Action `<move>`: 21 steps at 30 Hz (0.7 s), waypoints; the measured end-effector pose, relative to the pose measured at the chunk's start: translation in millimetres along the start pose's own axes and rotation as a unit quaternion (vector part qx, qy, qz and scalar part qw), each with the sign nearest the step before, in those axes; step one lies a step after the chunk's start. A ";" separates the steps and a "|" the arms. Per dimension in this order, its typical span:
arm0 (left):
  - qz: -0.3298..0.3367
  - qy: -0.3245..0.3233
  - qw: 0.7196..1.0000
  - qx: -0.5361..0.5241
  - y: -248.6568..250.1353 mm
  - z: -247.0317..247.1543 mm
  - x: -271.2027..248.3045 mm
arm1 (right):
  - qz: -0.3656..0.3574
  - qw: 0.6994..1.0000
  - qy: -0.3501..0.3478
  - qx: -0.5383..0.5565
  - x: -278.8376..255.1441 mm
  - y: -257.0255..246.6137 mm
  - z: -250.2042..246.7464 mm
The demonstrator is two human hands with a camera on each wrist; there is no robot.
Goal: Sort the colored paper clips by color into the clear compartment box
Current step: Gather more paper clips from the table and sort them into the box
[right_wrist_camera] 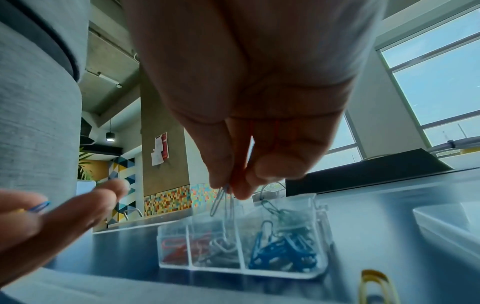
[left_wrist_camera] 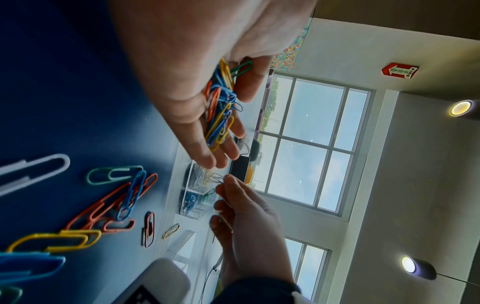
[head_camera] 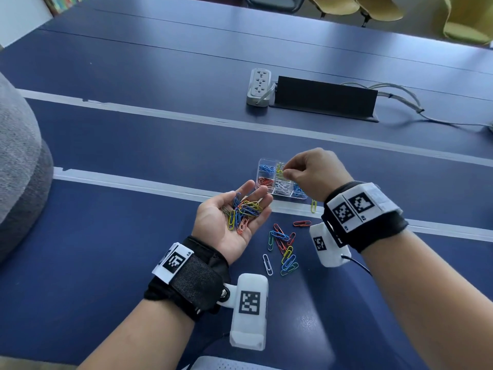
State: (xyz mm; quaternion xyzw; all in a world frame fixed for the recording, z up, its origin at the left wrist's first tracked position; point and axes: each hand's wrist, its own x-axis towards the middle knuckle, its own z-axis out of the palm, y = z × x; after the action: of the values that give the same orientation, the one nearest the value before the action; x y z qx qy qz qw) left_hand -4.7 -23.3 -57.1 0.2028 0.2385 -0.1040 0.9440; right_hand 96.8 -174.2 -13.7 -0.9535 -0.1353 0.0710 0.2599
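The clear compartment box [head_camera: 282,196] stands on the blue table, with blue, yellow, red and white clips in separate cells. My right hand [head_camera: 285,170] hovers over its back middle cells and pinches a pale paper clip [right_wrist_camera: 221,202] between thumb and fingertips [right_wrist_camera: 275,166]; a trace of red shows between those fingers. Palm up just left of the box, my left hand [head_camera: 234,212] carries a mixed pile of clips [head_camera: 244,210] on relaxed fingers. Several loose clips [head_camera: 283,248] lie on the table between my wrists. The box [right_wrist_camera: 285,273] sits right below the pinched clip.
A lone yellow clip [head_camera: 314,206] lies by the box's front right corner, a red one [head_camera: 302,223] and a white one [head_camera: 267,264] nearer me. A power strip [head_camera: 259,86] and black cable flap [head_camera: 325,98] sit farther back. A grey cushion [head_camera: 18,156] fills the left edge.
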 end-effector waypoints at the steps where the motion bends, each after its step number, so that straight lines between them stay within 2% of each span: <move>1: 0.002 -0.001 1.000 -0.001 0.7 -0.2 -0.2 | 0.001 1.000 -0.002 -0.009 -0.2 0.7 1.7; 5: 0.004 -0.016 1.000 -0.009 2.3 -1.0 -0.9 | 0.003 1.000 0.000 -0.013 -2.4 1.5 2.9; 11: -0.001 -0.022 1.000 -0.010 -0.7 1.2 0.7 | -0.011 0.998 -0.047 -0.045 -6.6 1.3 2.2; 15: -0.001 -0.020 1.000 -0.006 -1.6 0.9 1.3 | -0.031 0.997 -0.035 -0.062 -8.3 -0.6 3.1; 19: -0.002 -0.019 1.000 -0.002 -1.7 1.2 1.6 | -0.032 0.987 -0.097 -0.124 -8.0 -0.4 8.9; 21: -0.002 -0.019 1.000 0.000 -0.9 1.5 1.4 | -0.036 0.990 -0.076 -0.117 -8.9 -1.2 8.5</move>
State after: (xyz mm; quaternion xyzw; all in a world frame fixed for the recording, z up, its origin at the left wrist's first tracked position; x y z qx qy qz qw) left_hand -3.1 -24.9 -56.9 0.2003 0.2211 -0.1093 0.9482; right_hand 86.3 -171.8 -19.8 -0.9636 -0.1965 0.1173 0.1383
